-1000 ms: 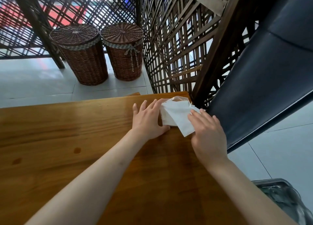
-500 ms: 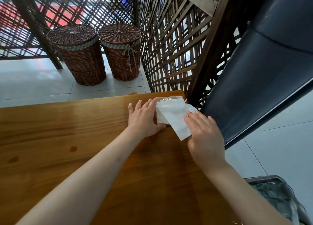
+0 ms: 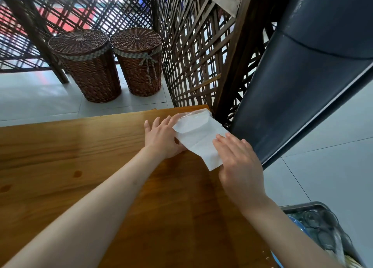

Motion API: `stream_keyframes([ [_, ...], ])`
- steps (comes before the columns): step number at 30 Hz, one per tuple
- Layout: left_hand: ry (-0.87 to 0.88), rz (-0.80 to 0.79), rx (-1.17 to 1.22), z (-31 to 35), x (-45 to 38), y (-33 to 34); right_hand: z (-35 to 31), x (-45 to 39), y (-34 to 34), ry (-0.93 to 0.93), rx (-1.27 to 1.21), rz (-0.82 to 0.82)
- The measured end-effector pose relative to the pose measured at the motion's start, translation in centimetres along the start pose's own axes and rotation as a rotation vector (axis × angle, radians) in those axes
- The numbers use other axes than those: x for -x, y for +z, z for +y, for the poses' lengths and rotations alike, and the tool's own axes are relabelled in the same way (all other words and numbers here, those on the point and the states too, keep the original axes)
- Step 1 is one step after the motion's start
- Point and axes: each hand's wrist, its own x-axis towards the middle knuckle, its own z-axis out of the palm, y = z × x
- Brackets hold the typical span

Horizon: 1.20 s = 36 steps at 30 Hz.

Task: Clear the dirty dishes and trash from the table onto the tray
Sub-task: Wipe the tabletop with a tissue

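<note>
- Well beyond the left hand [image 3: 163, 139], on the floor past the worktop [image 3: 84, 167], stand two lidded wicker baskets [image 3: 86, 66]; they look to have no part in the job.
- The left hand lies with fingers fairly straight and spread, fingertips and thumb against the near-left edge of the white tissue pack [image 3: 196, 135], probably to steady it; a real grip cannot be told.
- The tissue pack sits between the hands at the worktop's far right corner, its long axis slanting from far-left to near-right, the loose sheet pointing toward the right hand.
- The right hand [image 3: 240, 165] rests flat and open-fingered on that near end, seemingly to gather it.
- Below the right forearm, off the worktop, the tray [image 3: 302, 206] already holds glassware.
</note>
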Motion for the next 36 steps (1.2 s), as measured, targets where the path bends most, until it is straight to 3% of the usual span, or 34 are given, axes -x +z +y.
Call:
stream_keyframes([
  [18,-0.085,0.001,-0.102,0.4,0.3,-1.4,0.8,1.1,-1.5,-0.017,-0.040,0.055],
  [26,-0.069,0.067,-0.068,0.0,0.5,-0.4,0.6,1.5,-1.2,0.008,-0.069,-0.021],
  [36,-0.091,0.088,0.044,-2.2,7.4,-0.8,-1.7,2.9,-1.2,-0.032,-0.109,-0.070],
])
